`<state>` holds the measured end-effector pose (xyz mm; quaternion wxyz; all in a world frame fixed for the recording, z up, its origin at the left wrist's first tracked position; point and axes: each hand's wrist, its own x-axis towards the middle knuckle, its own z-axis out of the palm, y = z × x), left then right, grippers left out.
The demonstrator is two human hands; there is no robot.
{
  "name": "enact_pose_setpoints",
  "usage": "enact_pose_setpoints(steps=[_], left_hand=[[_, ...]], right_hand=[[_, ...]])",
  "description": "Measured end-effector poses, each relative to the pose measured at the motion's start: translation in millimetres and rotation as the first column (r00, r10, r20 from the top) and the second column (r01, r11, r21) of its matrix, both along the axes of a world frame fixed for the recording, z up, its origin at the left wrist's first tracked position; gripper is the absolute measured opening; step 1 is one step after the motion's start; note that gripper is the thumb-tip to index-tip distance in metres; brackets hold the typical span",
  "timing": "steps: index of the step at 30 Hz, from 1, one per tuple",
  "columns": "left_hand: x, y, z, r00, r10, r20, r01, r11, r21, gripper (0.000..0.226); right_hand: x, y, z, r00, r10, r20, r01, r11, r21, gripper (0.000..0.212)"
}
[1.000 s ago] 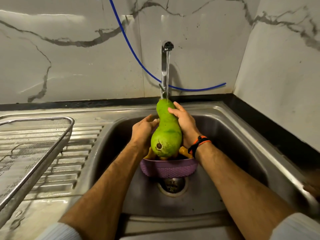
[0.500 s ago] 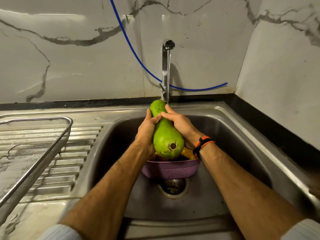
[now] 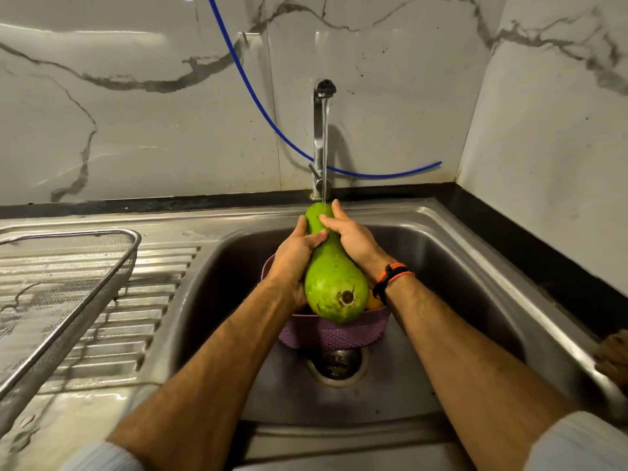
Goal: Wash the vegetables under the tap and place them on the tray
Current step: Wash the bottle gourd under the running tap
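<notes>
Now a green gourd [image 3: 334,280] is being held over the sink [image 3: 475,253] by both hands, its narrow end up under the stream that is being run from the tap [image 3: 319,137]. The neck is being gripped by the left hand [image 3: 295,256] from one side and by the right hand [image 3: 353,239] from the other, fingers wrapped around it. Below the hands, a purple basket [image 3: 334,334] is being kept in the basin, just above the drain [image 3: 336,365]. Well to the left of the hands, a mesh tray [image 3: 68,294] is being rested on the ribbed surface [image 3: 136,334].
</notes>
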<state>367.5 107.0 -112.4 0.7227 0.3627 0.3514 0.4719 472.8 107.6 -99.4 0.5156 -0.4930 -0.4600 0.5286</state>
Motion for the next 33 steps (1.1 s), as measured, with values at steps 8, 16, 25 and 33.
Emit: enact_pose_setpoints(steps=[8, 16, 25, 33], left_hand=[[-3.0, 2.8, -2.9, 0.999, 0.037, -0.02, -0.038, 0.999, -0.024, 0.065], [-4.5, 5.1, -1.4, 0.997, 0.064, -0.05, -0.066, 0.997, -0.034, 0.066], [-2.4, 7.8, 1.3, 0.996, 0.074, -0.056, -0.075, 0.997, -0.014, 0.069], [-5.7, 11.1, 2.9, 0.994, 0.1, -0.031, -0.101, 0.995, -0.018, 0.071]], right_hand=[[-6.8, 1.7, -1.6, 0.999, 0.027, 0.025, -0.026, 1.0, -0.011, 0.066], [-5.8, -6.8, -1.5, 0.995, 0.096, 0.025, -0.094, 0.994, -0.053, 0.068], [-4.5, -6.2, 1.0, 0.996, 0.07, 0.056, -0.069, 0.997, -0.026, 0.066], [-6.2, -8.0, 0.9, 0.992, 0.058, 0.115, -0.057, 0.998, -0.012, 0.068]])
